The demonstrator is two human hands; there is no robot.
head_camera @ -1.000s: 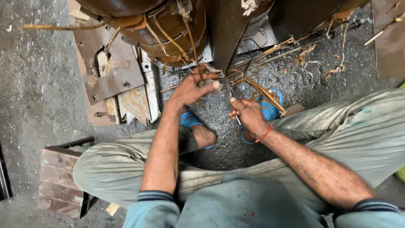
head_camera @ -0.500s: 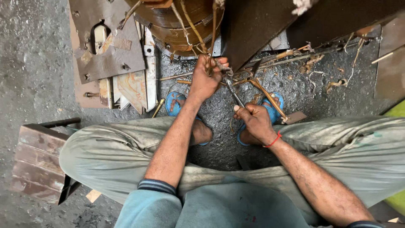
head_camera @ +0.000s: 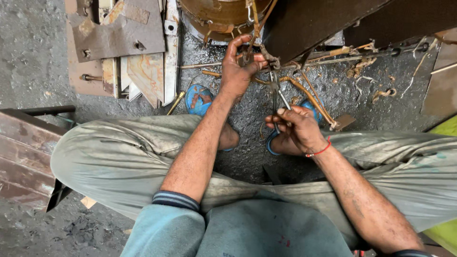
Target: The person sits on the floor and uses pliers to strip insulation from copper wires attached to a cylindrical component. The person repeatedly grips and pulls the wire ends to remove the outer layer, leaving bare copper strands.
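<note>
Over dark gritty floor (head_camera: 38, 57): left hand (head_camera: 240, 66) clamped on stiff copper-coloured wires (head_camera: 254, 21), steadying them; right hand (head_camera: 297, 128) closed around grey metal pliers (head_camera: 276, 90), biting a strand.

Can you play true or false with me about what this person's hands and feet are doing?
1. The right hand holds metal pliers. True.
2. The left hand rests flat on the knee. False: it is raised, gripping wires under the rusty round drum.
3. The right wrist wears a red string band. True.
4. The sandals are yellow. False: they are blue.
5. Rusty metal plates lie on the ground. True.
</note>
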